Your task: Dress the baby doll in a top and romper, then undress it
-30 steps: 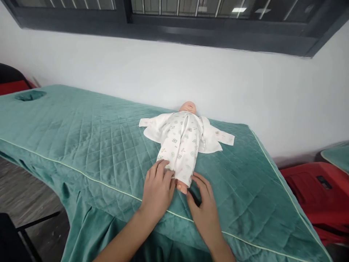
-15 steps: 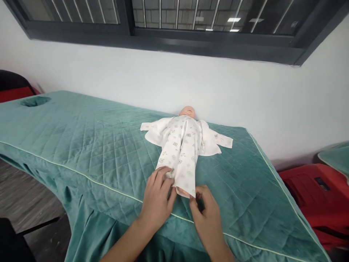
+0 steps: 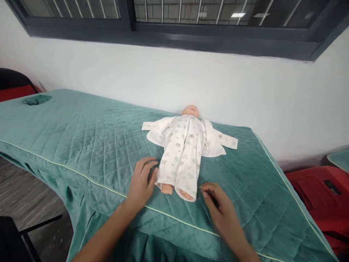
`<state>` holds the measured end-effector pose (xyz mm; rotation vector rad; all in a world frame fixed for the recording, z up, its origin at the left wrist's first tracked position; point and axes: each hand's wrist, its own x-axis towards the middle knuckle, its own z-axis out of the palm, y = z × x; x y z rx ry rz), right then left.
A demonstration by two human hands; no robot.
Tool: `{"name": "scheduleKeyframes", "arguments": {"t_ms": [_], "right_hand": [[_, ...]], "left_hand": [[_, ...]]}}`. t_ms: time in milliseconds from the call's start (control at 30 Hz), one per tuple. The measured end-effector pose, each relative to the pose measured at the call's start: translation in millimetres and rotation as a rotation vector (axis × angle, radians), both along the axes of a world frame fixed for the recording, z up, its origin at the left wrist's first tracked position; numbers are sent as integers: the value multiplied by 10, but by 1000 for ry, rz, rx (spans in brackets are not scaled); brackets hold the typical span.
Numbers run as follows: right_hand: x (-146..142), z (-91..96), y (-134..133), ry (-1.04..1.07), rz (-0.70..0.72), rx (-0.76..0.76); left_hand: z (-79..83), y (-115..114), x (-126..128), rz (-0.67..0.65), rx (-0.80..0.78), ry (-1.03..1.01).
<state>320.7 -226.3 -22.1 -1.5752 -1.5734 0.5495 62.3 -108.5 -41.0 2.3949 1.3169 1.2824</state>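
Observation:
A baby doll (image 3: 190,110) lies on its back, head toward the wall, on a bed with a green quilted cover. It wears a white top whose sleeves (image 3: 228,141) spread to both sides. White printed trousers (image 3: 181,160) cover its body and legs, and its feet (image 3: 167,188) show at the leg openings. Beside the left trouser leg is my left hand (image 3: 143,180), fingers apart and holding nothing; whether a fingertip touches the cloth is unclear. My right hand (image 3: 218,202) is just right of the other cuff, apart from it, fingers loosely curled with nothing held.
The green bed cover (image 3: 89,138) has a face hole (image 3: 36,99) at the far left. Behind it stands a white wall (image 3: 240,87) below a dark window frame (image 3: 218,40). A red chair-like object (image 3: 316,193) is at the right, and black furniture (image 3: 13,240) at the lower left.
Both hands have let go of the trouser cuffs and moved apart, the left hand leftward and the right hand rightward. The doll's left-side foot is now uncovered to view.

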Motion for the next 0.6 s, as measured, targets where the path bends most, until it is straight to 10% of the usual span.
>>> {"name": "scheduleKeyframes", "arguments": {"t_ms": [300, 600], "right_hand": [[442, -92, 1236, -530, 59, 170], [437, -153, 1489, -524, 149, 183]], "left_hand": [[38, 1111, 245, -200, 15, 433], [171, 1405, 518, -467, 48, 428]]}}
